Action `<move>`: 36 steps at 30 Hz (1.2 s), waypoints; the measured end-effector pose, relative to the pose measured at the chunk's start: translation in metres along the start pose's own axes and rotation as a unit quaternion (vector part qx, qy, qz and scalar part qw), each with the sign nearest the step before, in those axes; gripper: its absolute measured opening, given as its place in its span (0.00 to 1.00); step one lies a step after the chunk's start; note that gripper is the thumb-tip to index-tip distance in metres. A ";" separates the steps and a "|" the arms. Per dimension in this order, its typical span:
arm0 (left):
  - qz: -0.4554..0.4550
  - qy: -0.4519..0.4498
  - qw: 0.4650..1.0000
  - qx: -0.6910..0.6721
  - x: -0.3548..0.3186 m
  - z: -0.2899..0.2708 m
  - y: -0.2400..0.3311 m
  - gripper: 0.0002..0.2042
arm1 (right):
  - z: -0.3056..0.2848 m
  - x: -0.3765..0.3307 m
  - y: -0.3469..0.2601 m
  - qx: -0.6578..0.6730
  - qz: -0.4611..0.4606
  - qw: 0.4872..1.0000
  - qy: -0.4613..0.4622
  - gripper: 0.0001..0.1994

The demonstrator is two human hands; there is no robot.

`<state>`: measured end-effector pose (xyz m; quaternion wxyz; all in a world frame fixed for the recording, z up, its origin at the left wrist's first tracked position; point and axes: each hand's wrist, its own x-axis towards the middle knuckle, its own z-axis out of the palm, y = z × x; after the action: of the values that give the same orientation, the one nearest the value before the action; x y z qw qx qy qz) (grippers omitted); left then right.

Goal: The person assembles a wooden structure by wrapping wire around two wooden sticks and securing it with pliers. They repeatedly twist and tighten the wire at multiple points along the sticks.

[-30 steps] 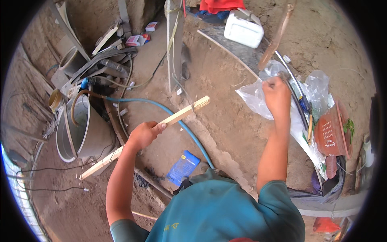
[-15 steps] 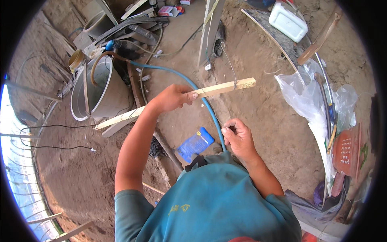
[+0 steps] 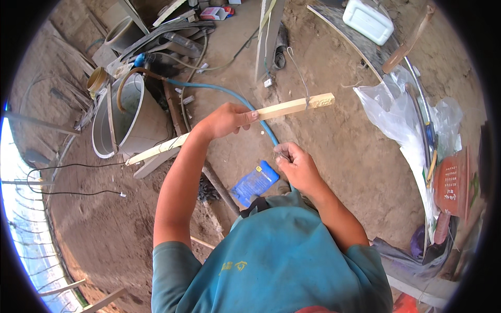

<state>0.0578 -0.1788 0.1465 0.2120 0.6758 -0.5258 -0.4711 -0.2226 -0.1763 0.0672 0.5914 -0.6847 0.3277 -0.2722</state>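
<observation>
My left hand [image 3: 227, 120] grips a long pale wooden stick [image 3: 292, 107] near its middle and holds it level above the dirt ground. A thin bent wire [image 3: 298, 70] rises from the stick near its right end. My right hand [image 3: 295, 164] is just below the stick, close to my chest, with thumb and fingers pinched on something small and dark; I cannot tell what it is. My teal shirt fills the lower middle of the view.
A grey bucket [image 3: 130, 120] stands at the left with a blue hose [image 3: 229, 94] running from it. A blue packet [image 3: 254, 182] lies on the ground. Clear plastic bags [image 3: 402, 115], a white canister [image 3: 368, 21] and a reddish container [image 3: 451, 182] sit at the right.
My right hand has come back from the plastic bags at the right to a spot in front of my chest, now pinched shut. The stick has stayed in my left hand.
</observation>
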 end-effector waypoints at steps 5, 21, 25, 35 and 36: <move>-0.011 0.016 1.000 -0.012 -0.003 0.002 0.004 0.30 | 0.002 0.022 -0.036 0.061 0.079 0.992 -0.071 0.16; 0.004 0.007 0.999 -0.039 -0.004 -0.001 -0.013 0.34 | 0.021 0.021 -0.023 0.074 0.000 0.997 0.002 0.18; -0.004 0.014 0.999 -0.030 -0.004 0.000 -0.011 0.34 | 0.023 0.019 -0.024 0.107 0.001 0.994 0.021 0.17; 0.029 0.000 0.999 -0.039 -0.007 -0.001 -0.008 0.33 | 0.016 0.015 -0.025 0.112 0.006 0.991 0.070 0.13; 0.069 -0.007 0.998 -0.010 -0.009 -0.002 -0.012 0.33 | 0.013 0.014 -0.027 0.091 -0.013 0.992 0.086 0.12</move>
<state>0.0657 -0.1666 0.1423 0.2468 0.6322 -0.5683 -0.4652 -0.2002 -0.1764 0.0914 0.6175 -0.6061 0.3419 -0.3666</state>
